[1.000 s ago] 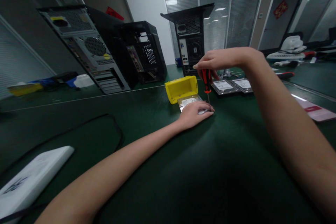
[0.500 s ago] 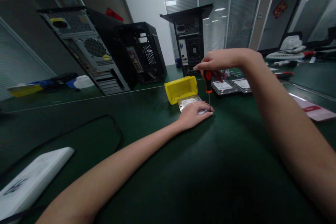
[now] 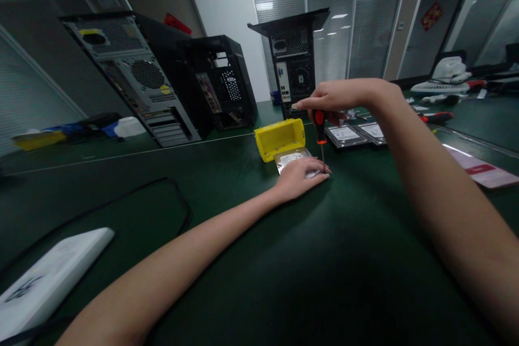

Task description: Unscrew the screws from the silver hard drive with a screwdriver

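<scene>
A hard drive lies on the green table, partly covered by my left hand. The fingers of that hand hold the drive's right side, thumb along the near edge. From above, my right hand grips a red-and-black screwdriver by its handle. The shaft stands nearly upright, its tip at the drive's near right corner beside my left fingertips; what the tip touches is hidden. Just behind the drive is a yellow plastic box, its open side facing me.
Two more hard drives lie beyond my right hand. Computer cases stand at the back, one behind the box, others to the left. A white box, a black cable and a red-handled tool lie around.
My right hand has tilted slightly and its index finger has shifted a little left, the screwdriver handle leaning a bit that way. My left hand and the hard drive have stayed in place.
</scene>
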Available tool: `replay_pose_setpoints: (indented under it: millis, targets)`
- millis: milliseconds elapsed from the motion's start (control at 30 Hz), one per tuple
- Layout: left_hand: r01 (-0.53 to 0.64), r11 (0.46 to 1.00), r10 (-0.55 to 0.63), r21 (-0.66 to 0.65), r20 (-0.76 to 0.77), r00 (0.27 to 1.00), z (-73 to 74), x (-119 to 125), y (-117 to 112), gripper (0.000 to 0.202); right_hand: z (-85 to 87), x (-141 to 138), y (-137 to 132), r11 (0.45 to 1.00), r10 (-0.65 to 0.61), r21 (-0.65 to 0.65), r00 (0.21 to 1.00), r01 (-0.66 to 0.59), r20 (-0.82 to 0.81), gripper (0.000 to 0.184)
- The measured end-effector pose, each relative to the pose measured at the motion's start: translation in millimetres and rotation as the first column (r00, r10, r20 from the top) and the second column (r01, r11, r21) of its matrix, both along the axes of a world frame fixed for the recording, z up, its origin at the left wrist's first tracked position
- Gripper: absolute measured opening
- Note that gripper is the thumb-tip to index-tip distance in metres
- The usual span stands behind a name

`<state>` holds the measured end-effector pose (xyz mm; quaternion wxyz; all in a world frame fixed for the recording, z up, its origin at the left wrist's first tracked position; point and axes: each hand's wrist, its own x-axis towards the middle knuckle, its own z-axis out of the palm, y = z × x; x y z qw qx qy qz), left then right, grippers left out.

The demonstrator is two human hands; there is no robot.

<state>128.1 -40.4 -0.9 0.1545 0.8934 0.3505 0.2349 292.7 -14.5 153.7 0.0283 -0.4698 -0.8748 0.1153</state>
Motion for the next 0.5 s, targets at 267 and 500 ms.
replay_pose_setpoints:
  millis: [267,500]
  targets:
    - [0.019,1.000,-0.019,0.015,-0.004,1.000,-1.4,-0.8,1.6,0.027,-5.5,8.0,6.1,0.998,-0.015,-0.069,0.995,0.009,-0.096,0.065]
    - [0.019,1.000,-0.019,0.004,-0.007,1.000,-1.0,-0.8,1.0,0.027,-2.2,4.5,7.3,0.994,0.049,-0.095,0.995,-0.057,-0.086,0.030]
